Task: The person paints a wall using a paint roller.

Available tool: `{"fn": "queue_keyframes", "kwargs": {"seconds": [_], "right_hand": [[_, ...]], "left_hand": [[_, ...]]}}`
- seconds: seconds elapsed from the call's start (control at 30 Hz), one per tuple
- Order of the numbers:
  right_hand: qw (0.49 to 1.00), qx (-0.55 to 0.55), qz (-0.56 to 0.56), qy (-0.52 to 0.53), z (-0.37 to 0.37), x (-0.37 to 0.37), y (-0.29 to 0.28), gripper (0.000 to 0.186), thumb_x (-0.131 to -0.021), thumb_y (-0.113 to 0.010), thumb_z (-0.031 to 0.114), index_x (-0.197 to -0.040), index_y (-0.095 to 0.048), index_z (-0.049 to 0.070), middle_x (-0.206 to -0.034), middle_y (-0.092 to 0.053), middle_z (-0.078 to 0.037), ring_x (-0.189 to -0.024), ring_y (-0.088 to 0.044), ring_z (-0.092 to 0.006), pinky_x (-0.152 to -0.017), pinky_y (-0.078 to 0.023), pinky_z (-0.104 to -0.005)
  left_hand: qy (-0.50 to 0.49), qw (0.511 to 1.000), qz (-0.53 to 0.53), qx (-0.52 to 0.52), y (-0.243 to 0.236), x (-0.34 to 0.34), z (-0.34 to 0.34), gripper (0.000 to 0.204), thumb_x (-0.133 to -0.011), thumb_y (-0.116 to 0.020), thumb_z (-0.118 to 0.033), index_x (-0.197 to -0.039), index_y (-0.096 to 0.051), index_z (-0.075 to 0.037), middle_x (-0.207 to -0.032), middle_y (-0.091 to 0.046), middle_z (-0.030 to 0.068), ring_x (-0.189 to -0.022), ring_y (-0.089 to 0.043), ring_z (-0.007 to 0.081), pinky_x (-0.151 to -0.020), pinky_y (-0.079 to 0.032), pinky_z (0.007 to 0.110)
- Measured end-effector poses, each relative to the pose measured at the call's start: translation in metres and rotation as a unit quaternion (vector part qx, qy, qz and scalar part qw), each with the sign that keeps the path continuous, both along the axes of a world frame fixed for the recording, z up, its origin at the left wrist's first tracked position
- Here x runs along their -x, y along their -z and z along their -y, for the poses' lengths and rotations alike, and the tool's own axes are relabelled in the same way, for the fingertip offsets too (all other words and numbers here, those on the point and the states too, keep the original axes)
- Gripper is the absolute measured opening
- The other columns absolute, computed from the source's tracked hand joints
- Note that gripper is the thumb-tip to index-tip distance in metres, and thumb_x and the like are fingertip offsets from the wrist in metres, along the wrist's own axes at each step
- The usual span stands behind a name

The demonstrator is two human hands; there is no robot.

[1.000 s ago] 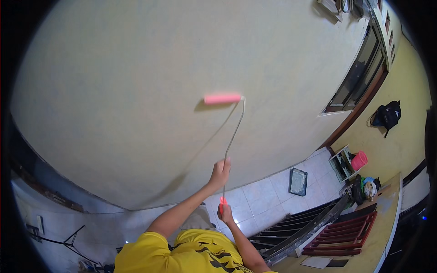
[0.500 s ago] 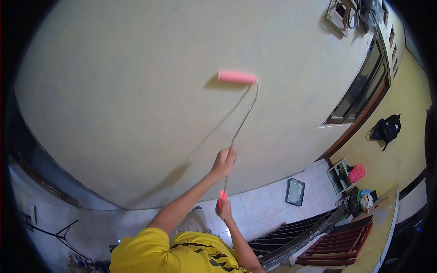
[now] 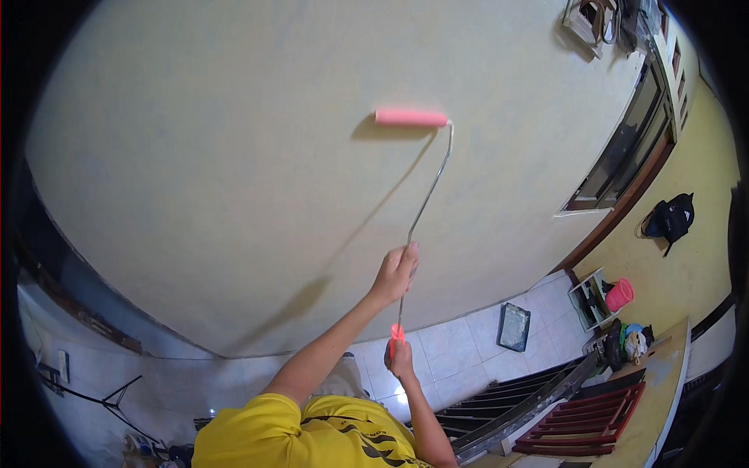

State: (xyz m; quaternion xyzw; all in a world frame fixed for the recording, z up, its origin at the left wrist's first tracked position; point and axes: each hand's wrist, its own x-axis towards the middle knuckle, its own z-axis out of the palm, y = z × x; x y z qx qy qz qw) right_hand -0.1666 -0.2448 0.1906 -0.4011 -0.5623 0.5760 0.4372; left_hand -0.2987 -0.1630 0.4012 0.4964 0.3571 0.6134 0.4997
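A pink paint roller (image 3: pixel 409 118) lies against the pale wall (image 3: pixel 195 140), its shadow just below and to the left. Its long bent metal rod (image 3: pixel 429 195) runs down toward me. My left hand (image 3: pixel 395 273) is closed around the middle of that rod. Lower down, my right hand (image 3: pixel 399 359) grips the orange-pink handle (image 3: pixel 397 335) at the rod's end. Both forearms come up from my yellow shirt at the bottom.
A paint tray (image 3: pixel 513 326) sits on the tiled floor (image 3: pixel 449 355). Right: a window (image 3: pixel 616 148), hanging black bag (image 3: pixel 668 222), rack (image 3: pixel 587 300) with pink bucket (image 3: pixel 619 294), dark railing (image 3: pixel 495 409) and red slatted panel (image 3: pixel 581 421). A black stand (image 3: pixel 109 405) is lower left.
The roller has moved up the wall and a little to the right, with both my hands following upward and rightward while keeping their grip.
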Motion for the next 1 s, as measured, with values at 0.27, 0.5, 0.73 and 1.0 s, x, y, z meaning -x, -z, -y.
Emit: {"fn": "queue_keyframes", "kwargs": {"seconds": [0.27,0.5,0.73,1.0], "right_hand": [[0.999,-0.001,0.054,0.008,0.003,-0.018,0.013,0.062,-0.09,-0.036,0.065,-0.058,-0.039,0.012,-0.043,-0.038,0.001,-0.034,-0.04,-0.0108,-0.032,-0.029,-0.0254],[0.999,-0.03,0.037,0.014,-0.048,-0.014,-0.073,0.059,-0.092,-0.035,0.062,-0.063,-0.041,0.011,-0.047,-0.037,0.003,-0.035,-0.037,-0.0087,-0.034,-0.028,-0.0248],[0.998,-0.048,0.045,0.023,-0.031,-0.005,-0.042,0.06,-0.091,-0.036,0.064,-0.064,-0.042,0.01,-0.047,-0.037,0.003,-0.035,-0.037,-0.0092,-0.034,-0.028,-0.0244],[0.994,0.011,0.109,-0.006,0.01,-0.03,0.037,0.065,-0.093,-0.036,0.058,-0.056,-0.044,0.006,-0.045,-0.042,-0.002,-0.039,-0.042,-0.0139,-0.039,-0.032,-0.0299]], "left_hand": [[0.018,0.998,0.035,0.046,0.007,-0.005,0.004,0.045,-0.098,-0.037,-0.049,-0.07,-0.032,-0.013,-0.058,-0.027,-0.0057,-0.044,-0.027,0.0049,-0.039,-0.026,0.023],[0.027,0.997,0.053,-0.044,-0.091,0.003,-0.016,0.049,-0.097,-0.037,-0.051,-0.067,-0.031,-0.013,-0.055,-0.027,-0.0064,-0.042,-0.026,0.0043,-0.038,-0.03,0.023],[0.014,0.998,0.055,-0.026,-0.05,0.003,-0.009,0.048,-0.096,-0.04,-0.051,-0.068,-0.029,-0.014,-0.057,-0.024,-0.006,-0.044,-0.024,0.0048,-0.039,-0.022,0.023],[0.011,0.995,0.067,0.072,0.034,-0.009,0.012,0.048,-0.097,-0.038,-0.051,-0.067,-0.03,-0.014,-0.057,-0.026,-0.0059,-0.044,-0.024,0.0053,-0.04,-0.025,0.023]]}}
